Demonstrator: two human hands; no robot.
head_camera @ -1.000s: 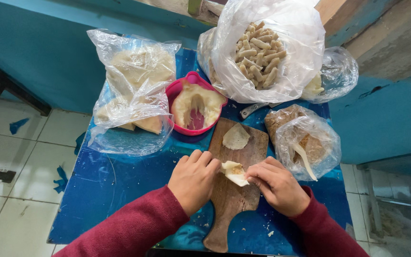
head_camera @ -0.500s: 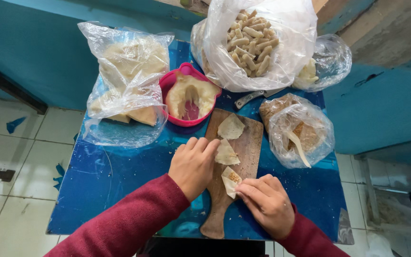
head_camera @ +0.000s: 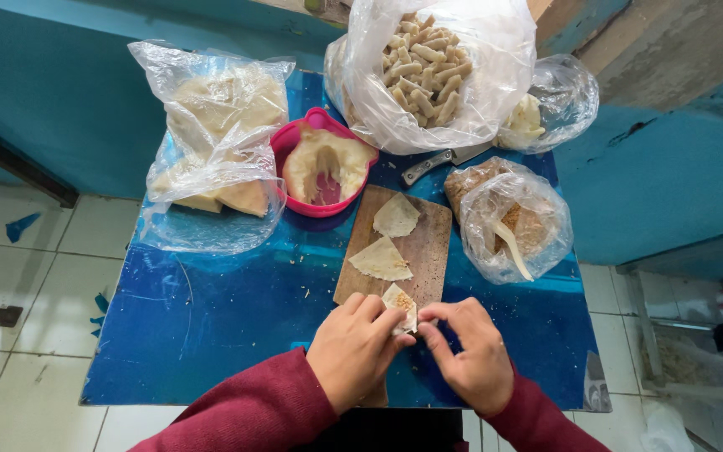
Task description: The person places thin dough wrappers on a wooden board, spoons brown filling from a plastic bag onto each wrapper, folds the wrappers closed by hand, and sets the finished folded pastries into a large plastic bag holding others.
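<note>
Now two flat triangular pieces lying on the wooden board, where a second ago only one lay. Also, both hands lower on the board than before, at its near part. So, by the look, one more piece put down and a third one in work.

Left hand and right hand close together, nearly touching. Fingers of both pinched shut on the small dough piece, held just above the board's near part, with a brownish crumb filling showing in its fold.

Around the board not much open room. Behind it, touching or almost, a pink bowl with dough, and a knife under the big bag of small rolls. To the right, just beside the board, a bag of crumbs. To the left, a wide bare part of the blue desk, with the bag of flat sheets only at its far side. Near desk edge directly under the wrists, right edge near the right hand.
</note>
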